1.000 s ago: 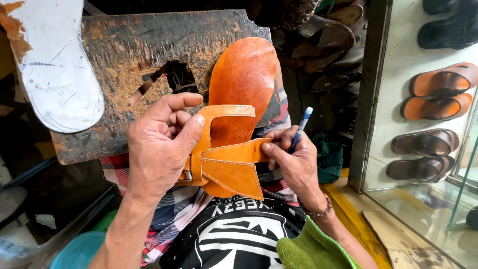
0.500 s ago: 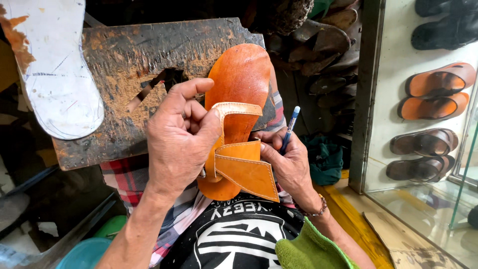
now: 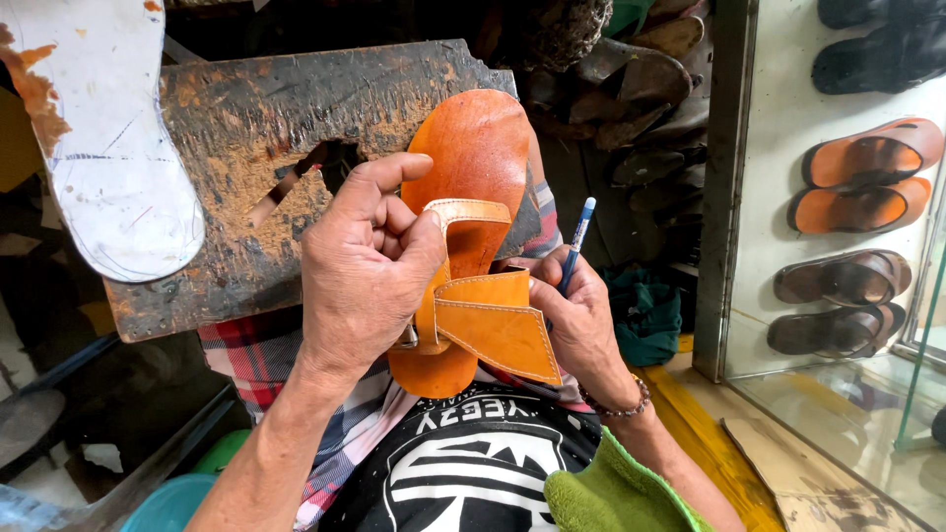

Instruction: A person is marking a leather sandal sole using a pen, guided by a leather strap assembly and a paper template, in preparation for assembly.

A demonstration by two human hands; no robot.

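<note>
An orange leather sandal point(image 3: 478, 158) lies sole-down on my lap, toe pointing away, against a worn wooden work board point(image 3: 246, 128). My left hand point(image 3: 365, 266) grips the sandal's left edge and its tan straps point(image 3: 488, 320), thumb pressed on the upper strap. Along the right side of the sandal, my right hand point(image 3: 581, 320) presses on the lower strap while pinching a blue-and-white pen point(image 3: 576, 241) that points upward.
A white sole pattern point(image 3: 99, 148) leans at the top left. Dark shoe soles point(image 3: 631, 89) are piled behind the board. A glass case point(image 3: 857, 197) at right shows orange and brown sandals. A green cloth point(image 3: 611, 493) lies on my knee, a teal tub point(image 3: 177, 502) below.
The sandal has slid lower and tilted slightly toward my body. My left thumb moved up onto the upper strap, and the right hand with the pen shifted a little right.
</note>
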